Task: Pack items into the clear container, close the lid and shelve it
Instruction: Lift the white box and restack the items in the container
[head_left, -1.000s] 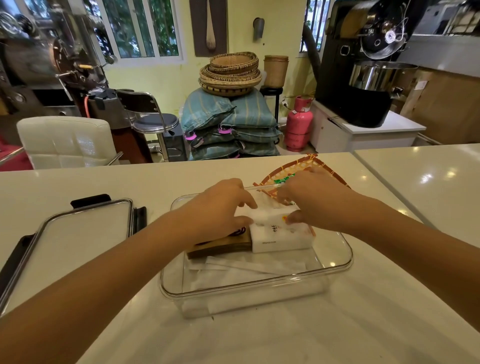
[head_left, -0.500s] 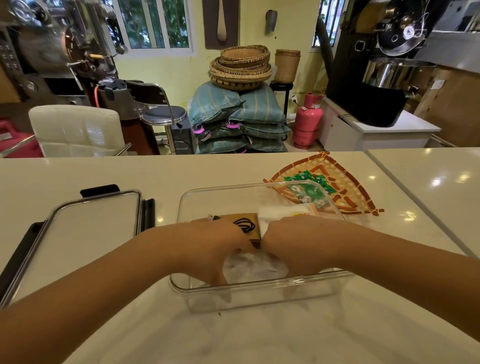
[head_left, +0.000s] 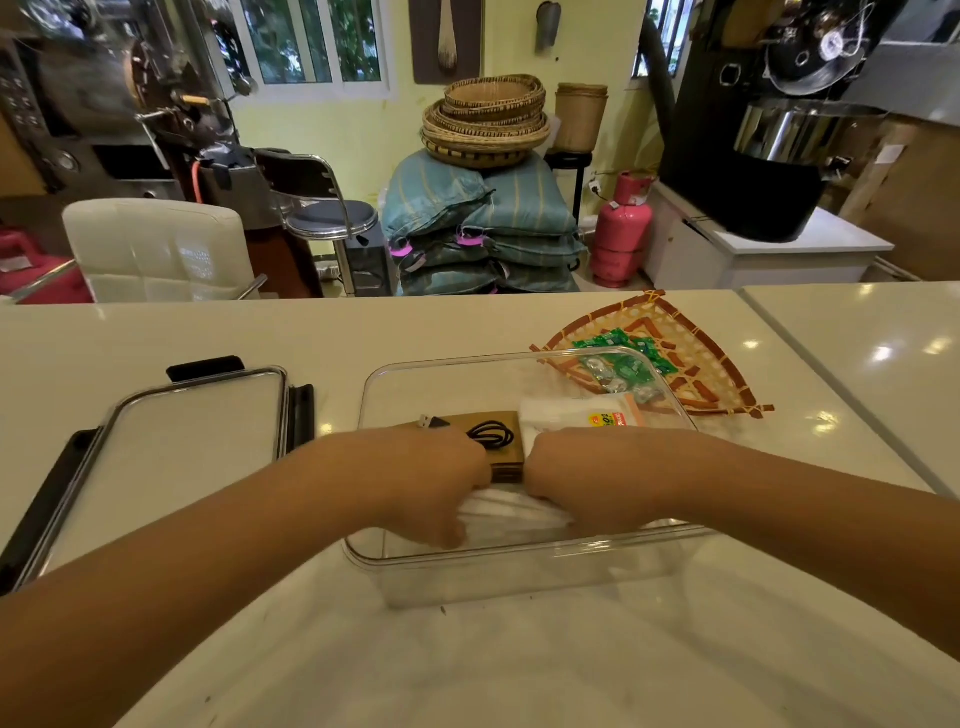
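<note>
On the white surface (head_left: 519, 665), the clear container (head_left: 519, 558) stands nearest, lid off. Both hands reach into it: the left hand (head_left: 441, 483) and right hand (head_left: 571, 483) each close their grip on a crumpled white bag or sheet (head_left: 511, 512) at the near wall, though what exactly it is stays unclear. Behind the knuckles lies a tan box (head_left: 501, 441) with a coiled black cable (head_left: 491, 434) on top, and beside it a white packet (head_left: 571, 413) whose yellow-and-red label is too small to read. The lid (head_left: 192, 431) rests left of the container. Further right, a woven tray (head_left: 701, 358) holds green wrapped sweets (head_left: 623, 345).
</note>
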